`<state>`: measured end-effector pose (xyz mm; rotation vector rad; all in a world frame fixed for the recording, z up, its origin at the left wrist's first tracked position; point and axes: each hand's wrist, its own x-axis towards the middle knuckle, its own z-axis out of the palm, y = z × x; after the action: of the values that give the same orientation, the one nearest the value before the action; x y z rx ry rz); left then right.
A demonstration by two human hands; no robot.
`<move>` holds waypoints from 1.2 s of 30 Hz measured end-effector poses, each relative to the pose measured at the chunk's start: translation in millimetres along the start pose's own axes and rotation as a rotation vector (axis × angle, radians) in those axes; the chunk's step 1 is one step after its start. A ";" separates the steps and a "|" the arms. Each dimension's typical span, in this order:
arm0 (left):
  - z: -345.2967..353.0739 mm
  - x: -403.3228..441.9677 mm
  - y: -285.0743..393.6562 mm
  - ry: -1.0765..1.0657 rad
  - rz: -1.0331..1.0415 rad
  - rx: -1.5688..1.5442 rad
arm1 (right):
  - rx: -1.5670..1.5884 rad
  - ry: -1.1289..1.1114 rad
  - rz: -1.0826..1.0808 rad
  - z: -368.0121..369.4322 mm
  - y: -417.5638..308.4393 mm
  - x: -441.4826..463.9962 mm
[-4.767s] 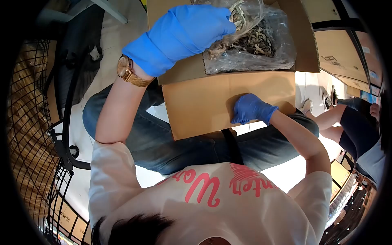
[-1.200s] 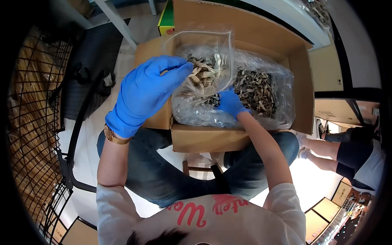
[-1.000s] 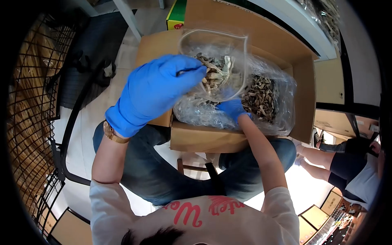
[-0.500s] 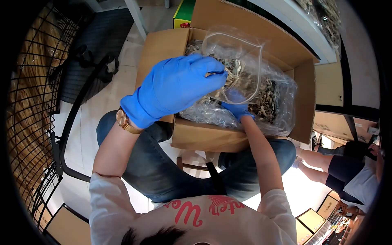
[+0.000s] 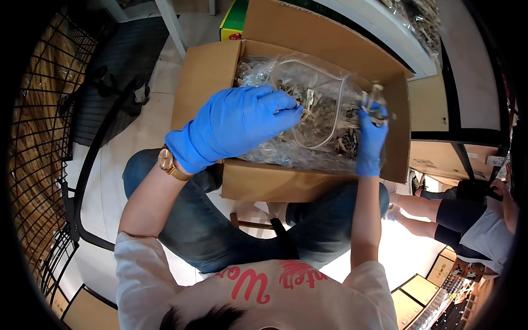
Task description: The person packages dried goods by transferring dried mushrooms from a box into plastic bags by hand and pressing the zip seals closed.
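Observation:
A clear plastic bag (image 5: 324, 124) with a pale rim at its mouth stands over the open cardboard box (image 5: 275, 184). My left hand (image 5: 236, 124), in a blue glove, is closed on the bag's left edge. Dark and pale dried pieces, looking like dried mushrooms, show through the plastic. At the box's right side, my gloved right hand (image 5: 372, 143) is closed round a bunch of dried mushrooms (image 5: 374, 114), somewhat blurred. Beneath lies a large crinkled plastic liner (image 5: 275, 151) with more dried pieces, partly hidden by the bag.
A black wire basket (image 5: 47, 143) with long straw-coloured goods stands at left. Behind the box are a green-and-yellow carton (image 5: 235, 21) and a white table leg (image 5: 171, 27). Another person (image 5: 467, 220) is at right. My knees flank the box.
My right hand has come up from the liner behind the bag and moved right, now with dried mushrooms in it. My left hand keeps its hold on the bag. The view has shifted slightly.

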<state>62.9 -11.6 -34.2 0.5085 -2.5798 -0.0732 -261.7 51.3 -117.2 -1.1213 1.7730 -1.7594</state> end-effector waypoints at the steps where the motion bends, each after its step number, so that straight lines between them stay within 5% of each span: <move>1: 1.4 -0.5 0.1 0.004 -0.001 0.000 | 0.044 0.012 -0.070 -7.9 -11.3 -0.1; 10: 10.6 1.8 8.2 0.010 0.069 -0.061 | 0.184 0.028 -0.465 18.0 -125.6 -23.0; 14: 10.1 3.4 14.4 0.038 0.055 -0.069 | 0.257 -0.229 -0.613 59.6 -124.5 -29.4; 19: 13.1 -5.4 6.5 0.166 -0.084 -0.280 | -0.147 -0.595 -0.589 69.4 -123.0 -41.7; 21: 5.1 1.6 6.5 0.010 0.007 -0.068 | -0.163 -0.694 -0.492 65.9 -125.3 -38.5; 27: 11.5 2.3 10.3 0.024 -0.005 -0.125 | -0.422 -0.965 -0.324 58.5 -137.6 -24.4; 29: 11.3 3.0 12.0 -0.012 0.001 -0.120 | -0.750 -1.281 -0.293 54.3 -139.1 -15.0; 32: 8.2 3.8 9.7 -0.033 -0.019 -0.112 | -0.682 -1.241 -0.503 53.7 -154.5 -13.9; 36: 3.0 0.0 2.4 -0.023 -0.097 -0.119 | -0.440 -1.184 -0.485 43.9 -162.9 -6.4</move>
<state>60.7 -9.5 -36.5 0.5910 -2.5533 -0.2661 -182.6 46.9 32.0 -2.2535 1.1344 -0.5008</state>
